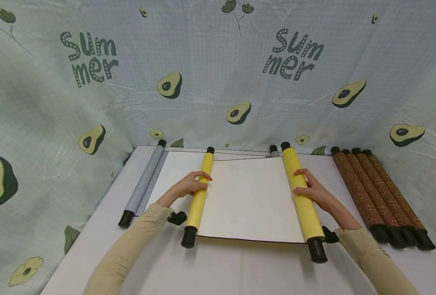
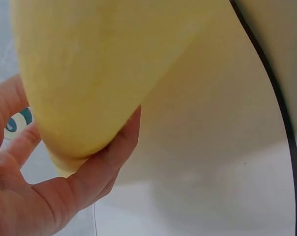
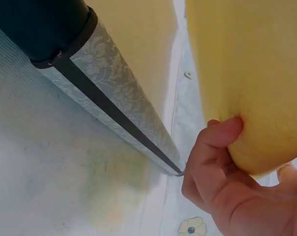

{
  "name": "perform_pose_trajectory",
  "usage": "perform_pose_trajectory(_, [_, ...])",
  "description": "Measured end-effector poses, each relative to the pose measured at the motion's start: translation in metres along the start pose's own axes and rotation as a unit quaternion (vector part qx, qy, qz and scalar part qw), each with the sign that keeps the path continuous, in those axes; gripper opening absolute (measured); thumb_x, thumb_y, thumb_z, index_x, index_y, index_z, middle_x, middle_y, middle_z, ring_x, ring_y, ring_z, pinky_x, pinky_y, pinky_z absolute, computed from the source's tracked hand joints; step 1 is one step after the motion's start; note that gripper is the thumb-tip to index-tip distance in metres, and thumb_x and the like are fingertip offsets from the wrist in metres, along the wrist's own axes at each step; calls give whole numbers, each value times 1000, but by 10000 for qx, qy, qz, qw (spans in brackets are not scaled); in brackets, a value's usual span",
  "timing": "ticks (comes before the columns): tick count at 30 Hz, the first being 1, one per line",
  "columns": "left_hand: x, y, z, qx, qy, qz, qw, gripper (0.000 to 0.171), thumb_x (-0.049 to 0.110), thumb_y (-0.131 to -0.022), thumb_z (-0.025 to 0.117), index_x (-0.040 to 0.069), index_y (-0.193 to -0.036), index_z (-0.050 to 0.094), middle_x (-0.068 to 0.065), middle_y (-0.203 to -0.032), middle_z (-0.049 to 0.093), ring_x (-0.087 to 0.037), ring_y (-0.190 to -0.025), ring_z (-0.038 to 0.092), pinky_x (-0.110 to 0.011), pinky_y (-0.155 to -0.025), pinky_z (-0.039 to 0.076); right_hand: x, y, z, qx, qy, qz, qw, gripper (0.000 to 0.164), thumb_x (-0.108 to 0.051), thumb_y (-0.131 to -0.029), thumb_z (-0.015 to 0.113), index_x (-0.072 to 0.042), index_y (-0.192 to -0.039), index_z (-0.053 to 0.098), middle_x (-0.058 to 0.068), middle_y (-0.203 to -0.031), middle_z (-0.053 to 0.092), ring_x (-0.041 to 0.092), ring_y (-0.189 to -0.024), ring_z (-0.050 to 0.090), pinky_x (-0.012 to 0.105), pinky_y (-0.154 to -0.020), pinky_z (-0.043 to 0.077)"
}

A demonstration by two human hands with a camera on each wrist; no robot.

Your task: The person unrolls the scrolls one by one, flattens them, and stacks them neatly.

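Observation:
A yellow hanging scroll with black roller knobs is partly unrolled, its pale inner sheet stretched between two rolled ends. My left hand grips the left roll, fingers curled around it; the left wrist view shows those fingers against the yellow roll. On the other side my right hand grips the thicker right roll. The sheet's near edge casts a shadow on the table below. Beneath lies a grey patterned scroll, spread open; its right roll shows in the right wrist view.
Several brown patterned scrolls with black knobs lie side by side at the table's right. The white table meets a cloth backdrop printed with avocados at the back and sides. Black wrist straps sit at the cuffs.

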State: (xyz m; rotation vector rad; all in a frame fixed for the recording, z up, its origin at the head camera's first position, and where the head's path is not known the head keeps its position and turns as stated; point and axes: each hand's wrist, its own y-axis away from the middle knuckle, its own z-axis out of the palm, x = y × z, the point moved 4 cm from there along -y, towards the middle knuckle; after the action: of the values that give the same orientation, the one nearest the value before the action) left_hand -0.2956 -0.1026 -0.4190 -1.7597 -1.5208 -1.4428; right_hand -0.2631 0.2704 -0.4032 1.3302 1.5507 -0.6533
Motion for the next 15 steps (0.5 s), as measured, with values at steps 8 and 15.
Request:
perform_pose_trajectory(8, [-7, 0, -4, 131, -165, -93, 9997, 33, 9, -83, 53, 6, -115, 54, -19, -117, 42, -19, -72, 48, -23, -52, 42, 2, 1, -6, -77, -159, -14, 9998, 46, -10, -82, 50, -10, -123, 29, 29, -118, 31, 25, -80, 50, 34, -65, 46])
perform_pose_trajectory(15, [-6, 2, -5, 158, -174, -63, 9997, 27, 10, -83, 52, 4, -109, 56, -17, -110, 45, -18, -70, 48, -23, -52, 41, 5, 3, -8, -67, 36, -119, 9999, 41, -15, -85, 46, 4, -121, 40, 26, -122, 35, 19, -77, 50, 30, -64, 45])
